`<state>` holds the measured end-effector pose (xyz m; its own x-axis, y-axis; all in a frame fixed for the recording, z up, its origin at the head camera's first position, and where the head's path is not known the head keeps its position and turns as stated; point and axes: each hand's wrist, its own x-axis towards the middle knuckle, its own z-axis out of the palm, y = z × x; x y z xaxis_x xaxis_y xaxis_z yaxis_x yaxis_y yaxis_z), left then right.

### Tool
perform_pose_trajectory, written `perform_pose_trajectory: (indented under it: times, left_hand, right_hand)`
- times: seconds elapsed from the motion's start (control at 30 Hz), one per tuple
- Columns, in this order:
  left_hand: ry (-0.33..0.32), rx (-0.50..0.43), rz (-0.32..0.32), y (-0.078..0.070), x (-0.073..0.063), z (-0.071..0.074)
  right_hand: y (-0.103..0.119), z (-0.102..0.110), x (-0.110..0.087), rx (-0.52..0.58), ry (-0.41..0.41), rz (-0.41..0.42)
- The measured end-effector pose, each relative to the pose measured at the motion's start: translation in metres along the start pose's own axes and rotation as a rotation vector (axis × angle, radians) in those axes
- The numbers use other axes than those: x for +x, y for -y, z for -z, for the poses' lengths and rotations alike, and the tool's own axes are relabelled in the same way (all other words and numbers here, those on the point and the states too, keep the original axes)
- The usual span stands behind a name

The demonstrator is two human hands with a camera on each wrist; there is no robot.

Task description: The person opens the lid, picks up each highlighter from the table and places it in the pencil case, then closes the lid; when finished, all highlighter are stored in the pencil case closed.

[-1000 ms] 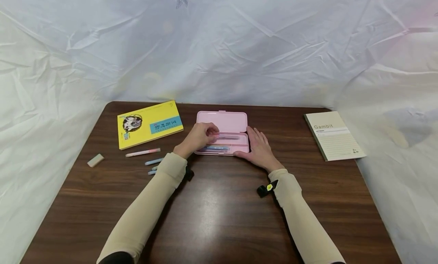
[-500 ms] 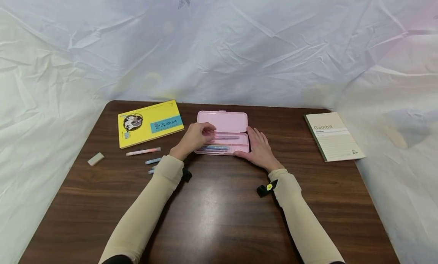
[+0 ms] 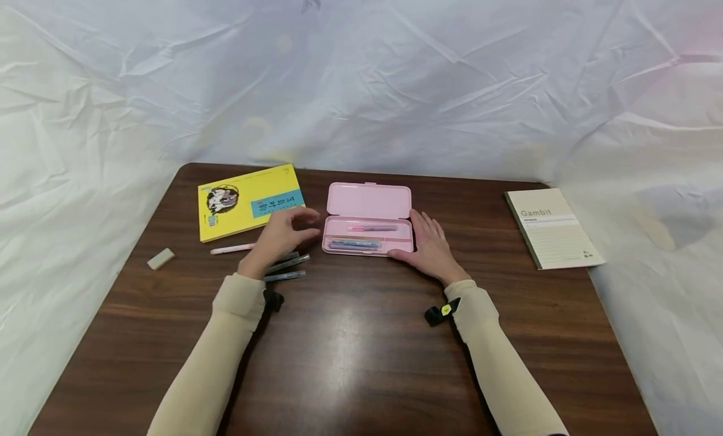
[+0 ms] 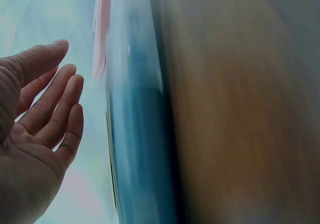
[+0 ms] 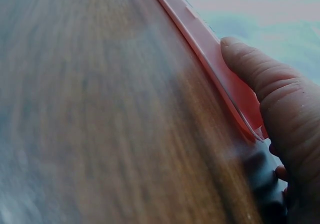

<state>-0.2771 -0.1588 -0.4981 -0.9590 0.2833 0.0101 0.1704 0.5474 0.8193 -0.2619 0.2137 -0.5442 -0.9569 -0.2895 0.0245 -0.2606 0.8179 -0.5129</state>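
Near the far edge of the brown table point(image 3: 344, 335), about the middle, lies a pink pencil case point(image 3: 369, 201), its lid turned back to the far side. Its far compartment holds a pinkish pen point(image 3: 373, 228), its near one bluish pens point(image 3: 354, 243). The right hand point(image 3: 427, 248) touches the right end, fingers straight, thumb spread wide. Left of the case, the left hand point(image 3: 282, 235) holds nothing, thumb and fingers apart; loose pens point(image 3: 289, 264) lie near its wrist. Farther left are a yellow book point(image 3: 237, 210) and an eraser point(image 3: 160, 258).
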Motion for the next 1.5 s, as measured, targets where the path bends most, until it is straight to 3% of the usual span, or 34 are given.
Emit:
perform_pose_trajectory:
  times: [0.33, 0.6, 0.9, 1.27, 1.5]
  left_hand:
    - [-0.099, 0.073, 0.085, 0.042, -0.046, 0.060]
    - [-0.159, 0.162, 0.174, 0.063, -0.077, 0.090]
    - [-0.168, 0.231, 0.234, 0.074, -0.088, 0.100]
    - [-0.133, 0.188, 0.295, 0.082, -0.084, 0.097]
    - [-0.144, 0.166, 0.293, 0.085, -0.085, 0.096]
  right_hand:
    - [0.000, 0.000, -0.001, 0.007, 0.000, -0.002]
    - [0.002, 0.000, -0.001, 0.009, -0.004, -0.001]
    - [0.000, 0.001, -0.001, 0.007, -0.011, -0.002]
    - [0.000, 0.000, -0.001, 0.011, -0.014, 0.005]
    - [0.001, 0.000, 0.000, -0.001, -0.009, 0.009]
